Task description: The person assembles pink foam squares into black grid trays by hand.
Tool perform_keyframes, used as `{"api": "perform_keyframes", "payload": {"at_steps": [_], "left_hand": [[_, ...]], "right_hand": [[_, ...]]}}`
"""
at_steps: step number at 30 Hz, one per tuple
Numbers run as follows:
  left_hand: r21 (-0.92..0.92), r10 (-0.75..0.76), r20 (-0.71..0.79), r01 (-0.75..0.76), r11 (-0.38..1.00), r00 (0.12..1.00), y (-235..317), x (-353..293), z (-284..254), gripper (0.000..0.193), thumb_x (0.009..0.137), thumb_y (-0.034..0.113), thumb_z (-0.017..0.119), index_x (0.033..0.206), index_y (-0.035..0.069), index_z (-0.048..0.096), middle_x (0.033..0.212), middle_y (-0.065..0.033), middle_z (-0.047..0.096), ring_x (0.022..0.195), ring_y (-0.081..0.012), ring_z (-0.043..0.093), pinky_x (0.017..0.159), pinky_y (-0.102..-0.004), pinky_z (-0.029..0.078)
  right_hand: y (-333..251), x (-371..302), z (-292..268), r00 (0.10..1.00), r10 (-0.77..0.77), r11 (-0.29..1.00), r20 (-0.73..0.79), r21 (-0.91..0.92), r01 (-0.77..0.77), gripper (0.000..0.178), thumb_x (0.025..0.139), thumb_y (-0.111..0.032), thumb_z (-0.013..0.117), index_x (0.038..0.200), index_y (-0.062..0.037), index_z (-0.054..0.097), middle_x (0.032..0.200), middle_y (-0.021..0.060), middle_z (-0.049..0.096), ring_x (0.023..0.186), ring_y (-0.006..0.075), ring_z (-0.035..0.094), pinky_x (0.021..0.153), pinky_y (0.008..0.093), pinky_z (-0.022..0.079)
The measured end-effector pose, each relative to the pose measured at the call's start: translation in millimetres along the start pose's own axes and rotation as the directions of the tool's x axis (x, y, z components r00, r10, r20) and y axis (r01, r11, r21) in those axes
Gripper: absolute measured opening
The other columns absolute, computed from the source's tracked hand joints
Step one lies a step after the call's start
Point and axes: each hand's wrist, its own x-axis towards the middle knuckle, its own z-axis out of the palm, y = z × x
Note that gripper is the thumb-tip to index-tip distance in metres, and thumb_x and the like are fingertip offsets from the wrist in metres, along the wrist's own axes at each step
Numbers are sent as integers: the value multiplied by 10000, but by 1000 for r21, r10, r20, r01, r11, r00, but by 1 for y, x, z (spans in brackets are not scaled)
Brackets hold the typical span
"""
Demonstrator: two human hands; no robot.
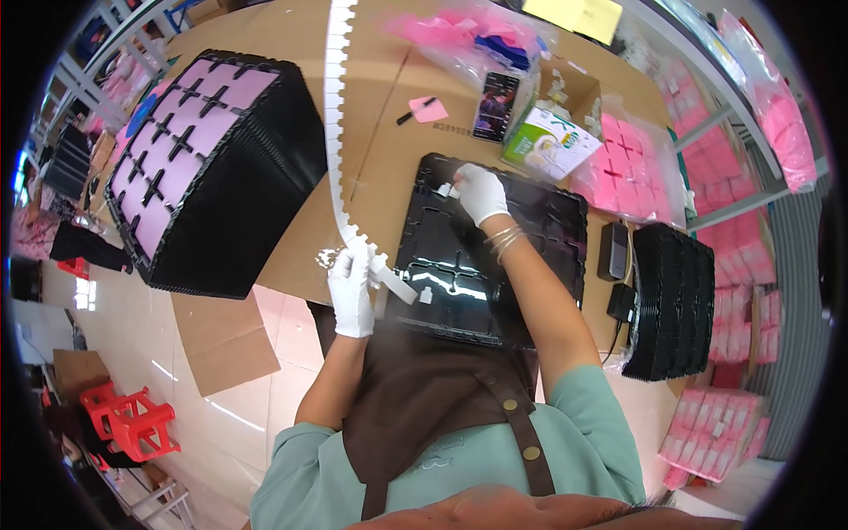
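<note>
A long white strip with notched tabs (pixel 334 132), like a strip of labels, hangs over the table. Its lower end is gripped in my white-gloved left hand (pixel 352 296), fingers closed, at the left edge of a black plastic tray (pixel 486 309). Over the tray's far left part is my gloved right hand (pixel 481 194), its fingertips pinched at a small white label (pixel 454 191). Another small white label (pixel 426 295) lies on the tray near its front left. The tray has shallow compartments with raised cross shapes and a glossy surface.
At left stands a tall stack of black trays (pixel 265 159) with pink sheets on top. More black trays (pixel 676 300) are stacked at right, beside a dark power bank (pixel 613 252). Beyond are a phone (pixel 495 106), a carton (pixel 552 141) and bagged pink pieces (pixel 627 168).
</note>
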Motion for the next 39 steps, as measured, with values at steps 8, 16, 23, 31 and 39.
{"api": "perform_keyframes", "payload": {"at_steps": [8, 16, 23, 31, 39], "left_hand": [[-70, -50, -43, 47, 996, 998, -5, 0, -18, 260, 940, 222, 533, 1121, 44, 589, 884, -4, 615, 685, -40, 545, 511, -172, 400], [-78, -93, 0, 93, 993, 996, -5, 6, -17, 273, 941, 220, 530, 1139, 40, 585, 918, -8, 613, 731, -56, 562, 533, -182, 411], [-131, -31, -106, 17, 991, 994, 0, 4, -9, 208, 929, 234, 557, 901, 34, 608, 764, 10, 582, 630, -33, 498, 560, -177, 399], [-142, -66, -49, 58, 988, 997, 1, 2, -21, 221, 931, 262, 556, 889, 49, 600, 706, 27, 535, 590, -32, 469, 536, -181, 388], [-144, -91, -46, 83, 986, 995, -1, -5, -19, 205, 928, 250, 560, 868, 57, 589, 700, 18, 539, 589, -36, 475, 532, -184, 390]], "right_hand": [[6, 23, 13, 936, 84, 982, 343, 130, -136, 122, 725, -184, 650, 789, -89, 691, 819, 151, 667, 796, 318, 643, 737, 373, 505], [-25, 24, 12, 955, 178, 954, 236, -281, -109, 201, 703, -216, 628, 804, -55, 693, 848, 194, 650, 830, 354, 628, 756, 393, 499], [-18, 6, 12, 985, 33, 999, 168, -48, -25, 113, 749, -113, 591, 786, -26, 653, 814, 187, 654, 786, 335, 639, 720, 386, 506], [-7, 53, -139, 654, -194, 976, -731, -74, 207, 95, 757, -46, 604, 831, -37, 664, 787, 141, 653, 660, 248, 634, 653, 325, 495], [-1, 34, -154, 868, -311, 939, -387, -265, 218, 162, 768, -67, 561, 876, -48, 680, 827, 167, 638, 825, 321, 618, 761, 382, 495]]}}
